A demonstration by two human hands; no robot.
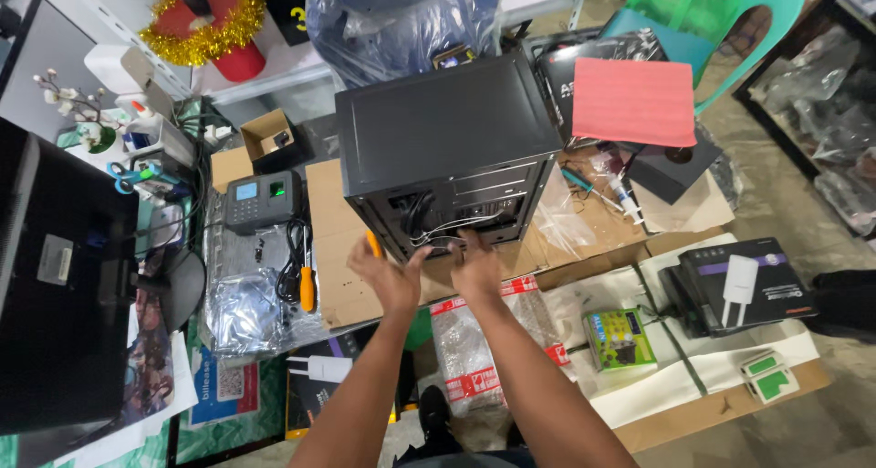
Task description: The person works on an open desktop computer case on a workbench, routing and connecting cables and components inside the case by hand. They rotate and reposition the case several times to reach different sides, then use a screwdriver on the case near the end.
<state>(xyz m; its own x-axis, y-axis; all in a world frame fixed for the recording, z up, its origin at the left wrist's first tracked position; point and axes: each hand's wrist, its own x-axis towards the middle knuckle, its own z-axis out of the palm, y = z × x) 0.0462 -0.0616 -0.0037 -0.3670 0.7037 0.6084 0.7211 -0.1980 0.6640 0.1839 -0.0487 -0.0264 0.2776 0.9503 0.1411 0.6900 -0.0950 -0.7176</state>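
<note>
A black computer case (447, 149) stood on flattened cardboard (333, 249) near the middle of the worktop. The left hand (388, 272) hovered at its open front, fingers spread; the right hand (474, 265) reached among the white cables (447, 223), fingers apart.

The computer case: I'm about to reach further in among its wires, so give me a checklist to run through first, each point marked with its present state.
1. Computer case rests flat on the cardboard sheet: ok.
2. Open side faces the person, loose wires showing: ok.
3. Right hand is free, fingers at the opening: ok.
4. Left hand is open beside an orange-handled tool; whether it has a grip on it: cannot tell.
5. Spare screwdriver lies on the table at the left: ok.
6. Case unplugged from power: cannot tell.
</note>
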